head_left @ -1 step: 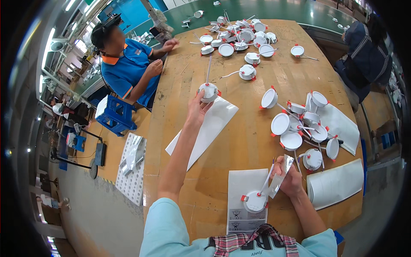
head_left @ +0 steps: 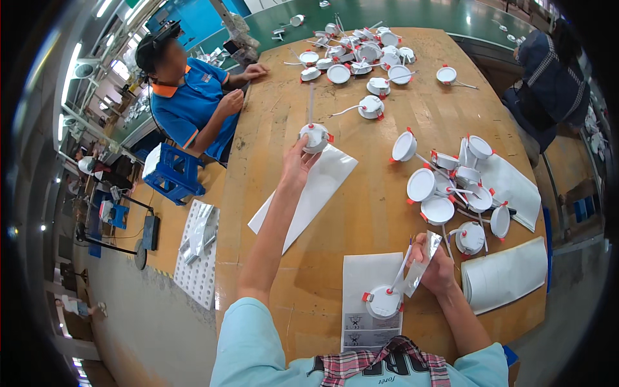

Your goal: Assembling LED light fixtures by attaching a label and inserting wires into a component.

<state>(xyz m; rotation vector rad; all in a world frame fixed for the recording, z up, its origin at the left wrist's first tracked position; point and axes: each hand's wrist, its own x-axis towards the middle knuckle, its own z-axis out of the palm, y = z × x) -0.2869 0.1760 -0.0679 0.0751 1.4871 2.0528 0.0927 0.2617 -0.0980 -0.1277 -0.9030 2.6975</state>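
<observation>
My left hand (head_left: 296,164) reaches out over the table and is closed on a round white downlight (head_left: 314,139) with red-tipped clips, its pale cable pointing away from me. Under that light lies a long white sheet (head_left: 316,193), set aslant. Close to my body, my right hand (head_left: 440,271) grips a shiny silver strip (head_left: 422,264). Another downlight (head_left: 384,304) rests on a white sheet with printed panels (head_left: 364,271), and its cable rises beside my right fingers; whether they touch it I cannot tell.
Loose downlights (head_left: 438,209) cluster to the right, near white sleeves (head_left: 503,277). A bigger heap (head_left: 367,51) covers the table's far end. A person in blue (head_left: 193,103) sits at the left edge, by a blue stool (head_left: 171,171); another person (head_left: 548,84) is at the right.
</observation>
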